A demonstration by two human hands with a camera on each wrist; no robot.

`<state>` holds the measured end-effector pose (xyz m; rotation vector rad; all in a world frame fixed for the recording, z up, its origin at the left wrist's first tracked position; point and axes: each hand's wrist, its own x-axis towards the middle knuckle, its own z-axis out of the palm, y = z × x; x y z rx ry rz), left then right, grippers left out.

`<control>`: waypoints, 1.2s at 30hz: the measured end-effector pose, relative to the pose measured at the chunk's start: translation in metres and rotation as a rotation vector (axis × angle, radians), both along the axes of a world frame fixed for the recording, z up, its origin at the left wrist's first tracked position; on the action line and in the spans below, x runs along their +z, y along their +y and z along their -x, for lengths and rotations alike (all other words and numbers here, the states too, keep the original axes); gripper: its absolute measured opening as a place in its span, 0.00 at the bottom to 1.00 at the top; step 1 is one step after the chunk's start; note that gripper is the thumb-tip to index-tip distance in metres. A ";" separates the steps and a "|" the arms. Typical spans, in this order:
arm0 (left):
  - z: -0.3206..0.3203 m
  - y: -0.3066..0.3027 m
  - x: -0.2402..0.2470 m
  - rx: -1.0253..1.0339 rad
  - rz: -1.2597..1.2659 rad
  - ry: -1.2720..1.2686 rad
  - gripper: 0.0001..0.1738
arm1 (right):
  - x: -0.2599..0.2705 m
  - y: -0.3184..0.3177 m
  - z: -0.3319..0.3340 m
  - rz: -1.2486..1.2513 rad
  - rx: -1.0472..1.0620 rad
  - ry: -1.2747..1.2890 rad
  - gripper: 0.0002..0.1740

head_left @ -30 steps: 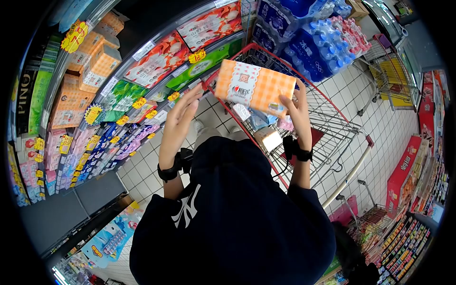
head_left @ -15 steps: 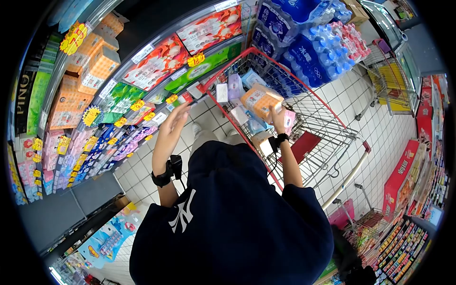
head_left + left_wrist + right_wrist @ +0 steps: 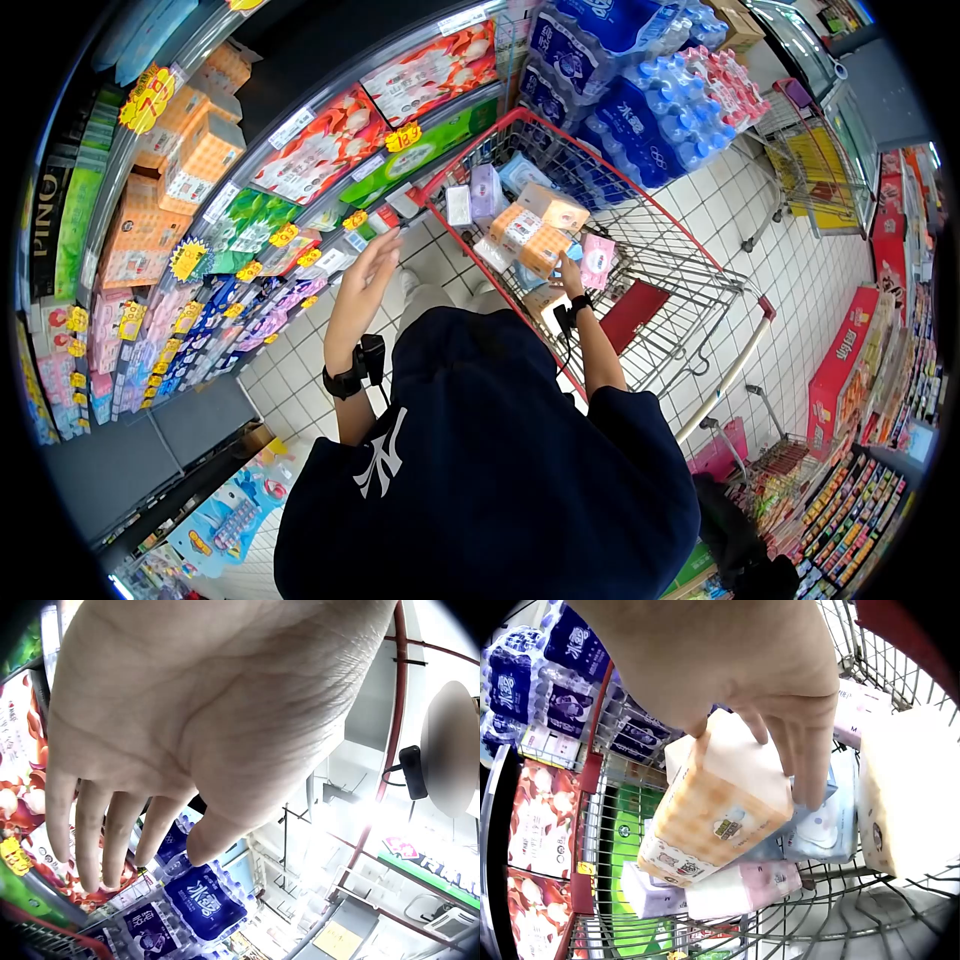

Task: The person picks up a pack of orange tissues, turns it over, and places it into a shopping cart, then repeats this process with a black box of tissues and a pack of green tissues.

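In the head view an orange-checked tissue pack point(image 3: 530, 238) lies slantwise on other packs inside the shopping cart point(image 3: 690, 243). My right hand point(image 3: 570, 278) is at its near end. The right wrist view shows the thumb and index finger across the end of this tissue pack point(image 3: 712, 802), the other fingers stretched down along its side. My left hand point(image 3: 368, 275) holds nothing and hovers between the shelf and the cart's rim. Its palm point(image 3: 202, 712) and extended fingers fill the upper left wrist view.
Around the checked pack lie a purple pack point(image 3: 487, 192), a pink pack point(image 3: 598, 260) and another orange pack point(image 3: 556, 207). Store shelves with orange packs point(image 3: 205, 160) line the left. Shrink-wrapped water bottles point(image 3: 650, 120) are stacked beyond the cart. A second cart point(image 3: 815, 170) stands at right.
The right hand has carried a checked tissue pack down into the cart, then shifted slightly left to a checked pack's near end. The left hand, near the pack earlier, stays raised by the shelf.
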<state>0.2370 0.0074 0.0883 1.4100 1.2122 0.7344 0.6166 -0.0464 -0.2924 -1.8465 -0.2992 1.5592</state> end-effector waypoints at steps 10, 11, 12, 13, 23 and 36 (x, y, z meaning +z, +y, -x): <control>-0.001 0.001 -0.009 -0.016 -0.017 -0.002 0.22 | 0.009 -0.034 -0.012 0.073 0.673 0.137 0.37; 0.000 0.000 -0.010 -0.019 -0.016 0.008 0.22 | 0.030 -0.032 -0.002 0.078 0.905 0.046 0.33; 0.001 0.000 -0.010 -0.021 -0.015 0.019 0.22 | 0.024 -0.039 0.002 -0.049 0.911 0.019 0.23; 0.002 -0.001 -0.010 -0.016 -0.017 0.017 0.22 | 0.030 -0.035 0.014 0.179 0.761 -0.011 0.26; 0.024 -0.010 -0.015 0.034 0.028 0.043 0.22 | -0.009 -0.035 0.044 0.363 0.656 0.070 0.33; 0.080 -0.025 -0.020 0.205 0.059 0.027 0.22 | -0.010 0.002 0.050 0.221 0.575 0.057 0.30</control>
